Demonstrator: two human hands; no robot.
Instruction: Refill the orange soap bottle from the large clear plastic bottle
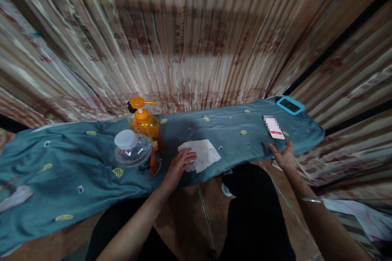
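- Left forearm (134,221); left hand (181,165) loosely open, resting on white cloth (206,157).
- Right of cloth: right hand (284,157) open, seemingly empty, near phone (276,132).
- Cloth laid out, unlifted.

Exposure: dim, uneven; source outside frame | Curtain (196,65): paler low down, broad shadow band across upper part | Right hand (285,158): soft shadow beside thumb | Glare: small highlights on clear jar (134,151) | Phone (274,127): screen pixelated | Trousers (257,212): near-black, detail lost | Edges: wide-angle stretch, softened; centre moderately sharp

Jar (134,155) blocking left, gap beside phone (274,128)
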